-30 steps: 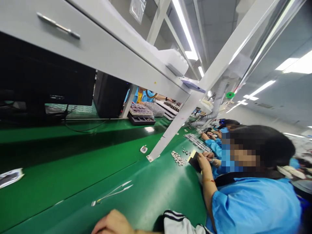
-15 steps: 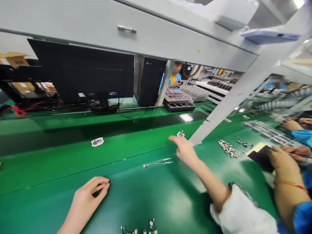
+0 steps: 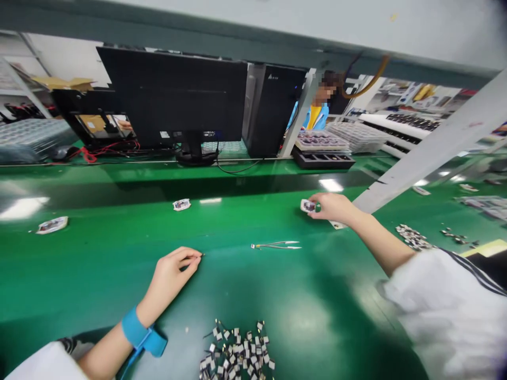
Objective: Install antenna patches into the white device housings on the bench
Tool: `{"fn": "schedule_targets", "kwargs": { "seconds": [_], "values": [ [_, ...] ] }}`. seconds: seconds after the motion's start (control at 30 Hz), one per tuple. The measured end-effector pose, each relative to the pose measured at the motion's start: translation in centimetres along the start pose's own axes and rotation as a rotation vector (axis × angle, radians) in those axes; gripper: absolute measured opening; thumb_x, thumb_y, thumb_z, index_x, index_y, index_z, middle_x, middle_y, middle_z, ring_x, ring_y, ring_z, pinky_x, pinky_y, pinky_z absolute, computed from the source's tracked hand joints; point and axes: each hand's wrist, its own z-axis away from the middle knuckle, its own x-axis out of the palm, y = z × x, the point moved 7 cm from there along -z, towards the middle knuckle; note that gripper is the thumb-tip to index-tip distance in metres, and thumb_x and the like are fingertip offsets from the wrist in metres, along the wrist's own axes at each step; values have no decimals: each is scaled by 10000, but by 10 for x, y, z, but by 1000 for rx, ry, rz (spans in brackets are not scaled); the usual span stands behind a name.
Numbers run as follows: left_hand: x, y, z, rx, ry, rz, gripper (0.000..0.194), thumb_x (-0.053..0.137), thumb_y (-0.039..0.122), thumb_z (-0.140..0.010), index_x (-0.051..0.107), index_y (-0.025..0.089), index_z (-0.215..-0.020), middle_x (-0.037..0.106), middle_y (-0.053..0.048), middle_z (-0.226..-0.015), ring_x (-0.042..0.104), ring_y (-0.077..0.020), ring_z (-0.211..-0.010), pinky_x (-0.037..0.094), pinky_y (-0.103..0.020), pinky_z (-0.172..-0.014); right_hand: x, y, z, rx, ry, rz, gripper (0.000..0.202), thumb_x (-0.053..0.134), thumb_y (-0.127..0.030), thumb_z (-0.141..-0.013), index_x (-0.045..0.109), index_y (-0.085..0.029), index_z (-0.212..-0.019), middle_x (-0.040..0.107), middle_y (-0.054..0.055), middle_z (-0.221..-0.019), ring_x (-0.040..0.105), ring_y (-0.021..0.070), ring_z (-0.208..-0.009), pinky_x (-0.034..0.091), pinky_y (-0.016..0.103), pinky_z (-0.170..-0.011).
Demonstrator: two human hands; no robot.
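Left of the tweezers [image 3: 277,245], the left hand [image 3: 174,272] pinches a barely discernible tiny piece [image 3: 203,255]; beyond them, the right hand [image 3: 332,207] now grasps a white-edged part [image 3: 307,206].

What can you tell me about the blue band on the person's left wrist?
The bright blue wristband circles the left wrist, between the left hand and the white sleeve. It looks like soft, matt material. A broad loose end juts out sideways, and a narrow blue strip slants down over the green tabletop. Its fastening is unclear.
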Motion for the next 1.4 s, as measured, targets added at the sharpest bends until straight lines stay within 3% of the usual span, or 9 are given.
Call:
{"fn": "schedule_targets", "kwargs": {
  "seconds": [0.17,0.3,0.4,0.5,0.6,0.7,0.8,0.97,1.4],
  "values": [
    [25,35,8,29,-108,42,164,534,288,-744,632,161,-779,620,-19,-836,614,-93,-708,540,-171,-682,11,-123,74,-398,-41,-237,299,539,-379,-714,564,-264,-989,579,-26,-943,541,106,-865,420,198,-739],
    [58,76,16,283,-210,-38,119,516,173,-766,634,166,-778,630,-2,-786,589,-82,-704,504,-169,-648,32,-164,99,-501,-12,-490,368,570,-412,-714,562,-234,-1036,558,13,-918,533,141,-855,424,250,-734],
    [78,85,21,414,-279,-141,125,515,142,-769,633,163,-803,641,0,-797,588,-89,-708,485,-187,-655,43,-161,92,-486,36,-708,328,512,-447,-763,588,-228,-994,549,12,-890,525,101,-793,416,211,-693],
    [89,86,24,529,-305,-223,132,511,132,-773,624,156,-838,644,-5,-823,593,-107,-735,486,-210,-677,44,-152,86,-463,131,-808,259,411,-336,-845,605,-193,-940,568,9,-837,508,68,-719,397,182,-640],
    [92,86,26,622,-298,-321,120,508,132,-776,616,149,-826,645,-7,-816,591,-128,-743,491,-239,-680,43,-142,88,-419,191,-819,269,398,-281,-852,544,-187,-1057,578,3,-864,468,52,-628,390,176,-588],
    [93,90,29,692,-273,-381,114,497,139,-788,607,139,-820,641,-17,-804,586,-140,-746,493,-254,-667,44,-141,98,-470,189,-787,452,526,-375,-772,441,-200,-1179,568,5,-898,452,63,-618,402,186,-560],
    [95,95,29,708,-274,-389,109,496,143,-794,598,140,-832,637,-16,-809,584,-132,-751,496,-243,-667,46,-142,104,-509,225,-751,607,593,-428,-704,378,-204,-1226,562,26,-980,501,100,-736,436,215,-626],
    [99,104,29,766,-301,-474,143,455,165,-821,595,148,-845,630,-19,-829,581,-130,-777,501,-241,-688,47,-148,101,-497,260,-771,503,562,-386,-741,410,-198,-1183,552,23,-1077,526,124,-923,455,241,-761],
    [110,108,28,801,-376,-555,142,452,166,-827,591,156,-858,613,-21,-856,569,-126,-794,486,-227,-671,44,-147,100,-533,294,-808,482,573,-408,-729,451,-170,-1131,577,12,-1045,531,125,-972,451,242,-804]
  ]
}}
